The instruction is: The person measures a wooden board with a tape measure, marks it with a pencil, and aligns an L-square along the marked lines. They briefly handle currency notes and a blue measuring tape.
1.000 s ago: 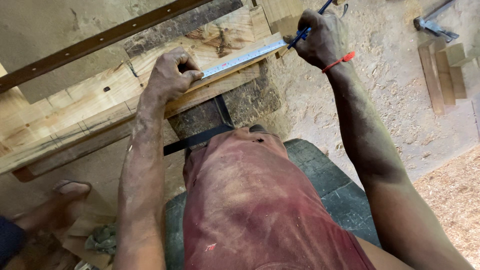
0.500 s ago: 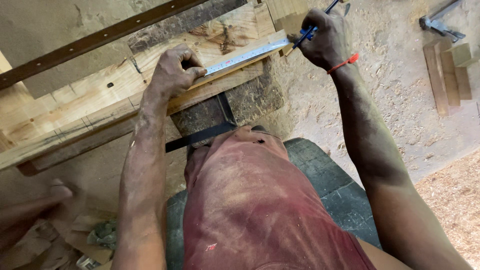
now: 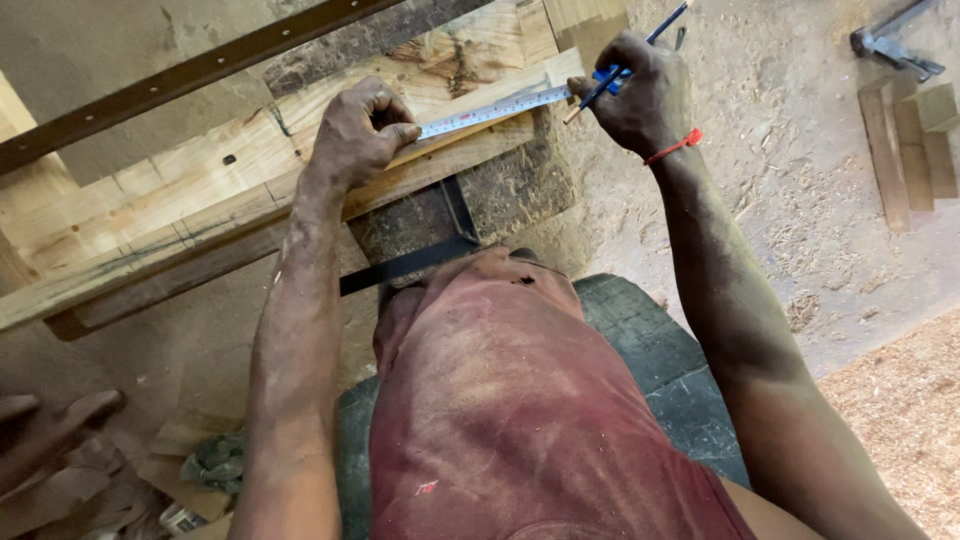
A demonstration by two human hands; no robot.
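Note:
My left hand [image 3: 355, 135] presses a metal tape measure [image 3: 490, 110] flat onto a long pale wooden plank [image 3: 200, 240] that lies across a workbench. The tape stretches right toward the plank's end. My right hand [image 3: 640, 95], a red band on its wrist, holds a blue pencil [image 3: 625, 60] with its tip touching the tape's far end at the plank's edge. Both forearms reach forward over my red shirt.
A dark metal bar [image 3: 200, 75] runs diagonally along the bench's far side. A black square's blade [image 3: 405, 265] sticks out below the plank. Short wood offcuts [image 3: 905, 140] and a hammer [image 3: 890, 45] lie on the sawdust floor at right. Scraps lie at lower left.
The view has shifted slightly. Both hands stay on the tape and the pencil at the plank's end; a foot at lower left has slid out toward the frame's edge.

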